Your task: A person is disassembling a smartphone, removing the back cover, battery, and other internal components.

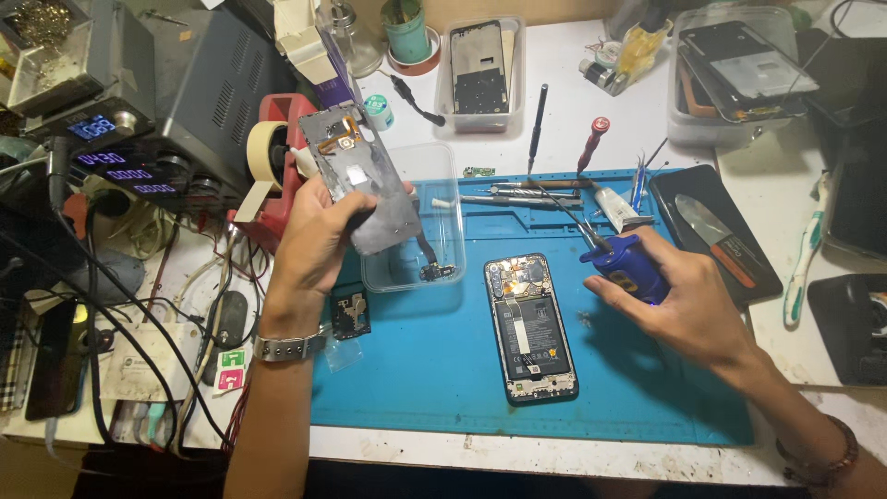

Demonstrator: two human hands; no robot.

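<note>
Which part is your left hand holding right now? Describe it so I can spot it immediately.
Start at the blue rubber work mat. At its upper left edge stands a clear plastic tray, and above it the left hand holds a grey metal phone frame. Unlike the opened phone with black battery lying flat, it is raised and tilted.

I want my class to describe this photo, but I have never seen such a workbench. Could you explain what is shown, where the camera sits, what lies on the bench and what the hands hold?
There is one picture, taken by a camera on the person's head, looking down at their two bare hands. The left hand holds up a grey phone frame with a small cable dangling from it. The right hand grips a blue tool with thin metal tips. On the blue work mat lies an opened phone, its battery showing. Behind it stand a clear plastic tray, screwdrivers and boxes of phone parts.
</note>
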